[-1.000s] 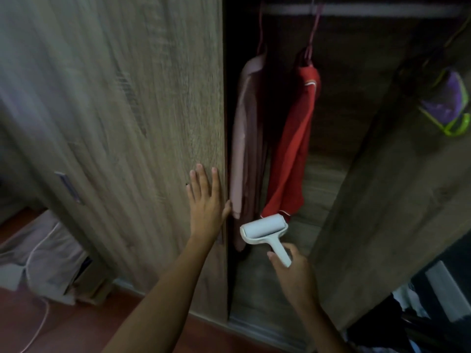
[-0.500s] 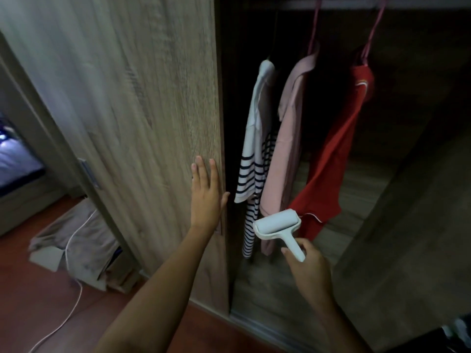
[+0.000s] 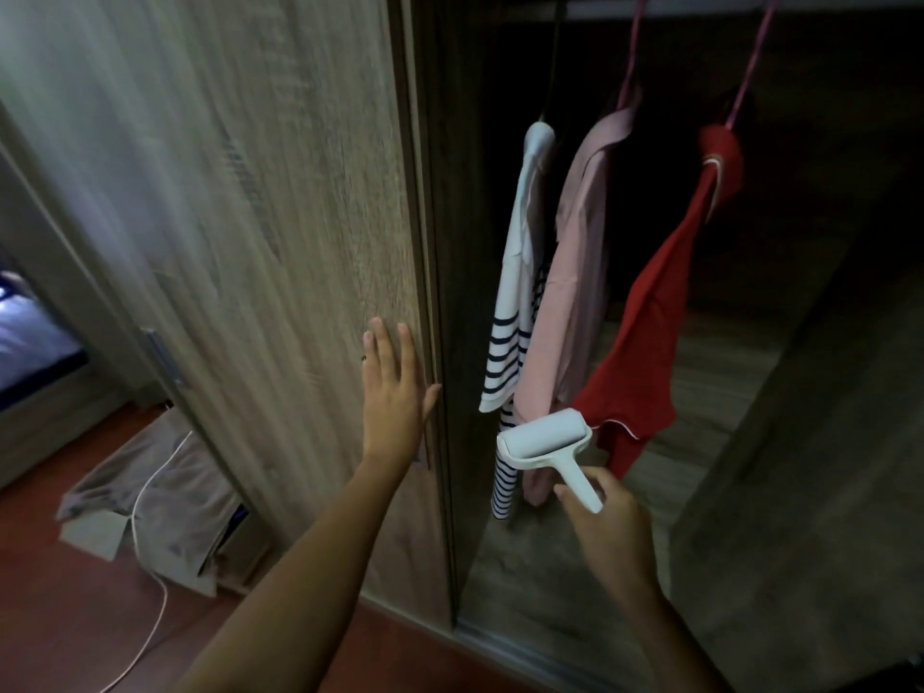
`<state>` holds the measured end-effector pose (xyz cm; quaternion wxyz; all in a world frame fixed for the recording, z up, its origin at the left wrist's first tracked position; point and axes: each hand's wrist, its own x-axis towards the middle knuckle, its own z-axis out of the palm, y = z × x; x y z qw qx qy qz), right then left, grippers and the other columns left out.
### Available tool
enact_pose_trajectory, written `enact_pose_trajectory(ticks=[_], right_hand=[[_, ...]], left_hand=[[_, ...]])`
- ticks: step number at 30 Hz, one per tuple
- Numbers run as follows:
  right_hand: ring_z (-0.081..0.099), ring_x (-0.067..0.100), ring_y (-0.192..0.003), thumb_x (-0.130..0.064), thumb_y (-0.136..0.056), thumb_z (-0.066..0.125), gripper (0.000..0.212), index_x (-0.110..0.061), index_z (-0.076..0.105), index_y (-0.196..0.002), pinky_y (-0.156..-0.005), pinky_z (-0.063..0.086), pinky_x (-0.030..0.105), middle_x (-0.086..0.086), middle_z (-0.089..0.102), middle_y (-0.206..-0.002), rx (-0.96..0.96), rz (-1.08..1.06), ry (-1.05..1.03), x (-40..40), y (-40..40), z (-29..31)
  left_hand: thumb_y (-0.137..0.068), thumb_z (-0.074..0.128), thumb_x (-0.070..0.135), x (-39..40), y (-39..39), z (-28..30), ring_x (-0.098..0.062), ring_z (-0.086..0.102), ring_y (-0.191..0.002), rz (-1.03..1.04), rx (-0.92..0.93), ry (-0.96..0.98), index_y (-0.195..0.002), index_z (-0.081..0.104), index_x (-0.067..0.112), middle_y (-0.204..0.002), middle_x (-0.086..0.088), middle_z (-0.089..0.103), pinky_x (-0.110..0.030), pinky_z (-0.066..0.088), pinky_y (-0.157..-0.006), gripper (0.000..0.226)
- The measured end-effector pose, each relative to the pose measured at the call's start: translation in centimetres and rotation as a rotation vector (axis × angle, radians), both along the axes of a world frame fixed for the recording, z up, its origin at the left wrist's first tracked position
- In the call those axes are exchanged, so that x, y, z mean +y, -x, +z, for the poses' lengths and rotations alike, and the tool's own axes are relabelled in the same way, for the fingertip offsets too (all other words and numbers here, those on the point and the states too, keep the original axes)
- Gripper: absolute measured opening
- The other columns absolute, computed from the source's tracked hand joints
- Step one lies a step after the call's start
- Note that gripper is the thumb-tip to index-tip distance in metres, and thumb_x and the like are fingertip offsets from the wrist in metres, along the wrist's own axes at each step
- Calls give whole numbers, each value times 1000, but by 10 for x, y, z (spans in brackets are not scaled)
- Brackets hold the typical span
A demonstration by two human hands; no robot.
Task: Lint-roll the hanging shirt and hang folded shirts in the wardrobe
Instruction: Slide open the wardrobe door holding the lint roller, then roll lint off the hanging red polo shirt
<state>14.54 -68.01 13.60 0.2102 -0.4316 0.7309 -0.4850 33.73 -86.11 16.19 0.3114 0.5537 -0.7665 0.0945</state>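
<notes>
The left hand lies flat with straight fingers against the wooden wardrobe door, close to its right edge, the thumb reaching toward that edge. The right hand has its fingers curled round the handle of a white lint roller and holds it in front of the open wardrobe, just below the hems of the hanging clothes.

The roller's handle runs up and to the left from the hand; its drum sits across the top of the handle, with the long axis running from lower left to upper right. The drum faces the clothes and overlaps the hem of the pink shirt in the view; whether it touches the cloth cannot be told.

Three garments hang side by side on hangers from one rail at the top: a white shirt with dark stripes on the left, the pink shirt in the middle, and a red shirt on the right. The wardrobe's inside is dark, with a wood-grain floor panel.

The room floor is reddish brown. To the left, beside the door, one crumpled greyish cloth lies on a box, and one white cable trails over it onto the floor. A bed with bluish bedding shows at the far left edge.
</notes>
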Motion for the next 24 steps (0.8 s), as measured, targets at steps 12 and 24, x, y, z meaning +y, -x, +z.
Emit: enact_pose_trajectory(ticks=[12,24], right_hand=[[68,2,-83,-19,-81,75,27,-32,70,-104,-71,54,20,-17,73,-88,-111,-132,370,24,26,32],[51,7,-48,-30,-95,55,10,-31,64,-90,-47,42,26,2,60,-63,-173,-130,450,3,158,76]], left_hand=[[-93,57,15,49,75,44,-28,9,-148,-356,520,142,-147,28,2,-158,-21,10,-27,12,-120,62],[-85,68,39,62,197,52,-12,47,-123,-289,704,-160,-137,42,7,-133,-1,51,-26,38,-104,67]])
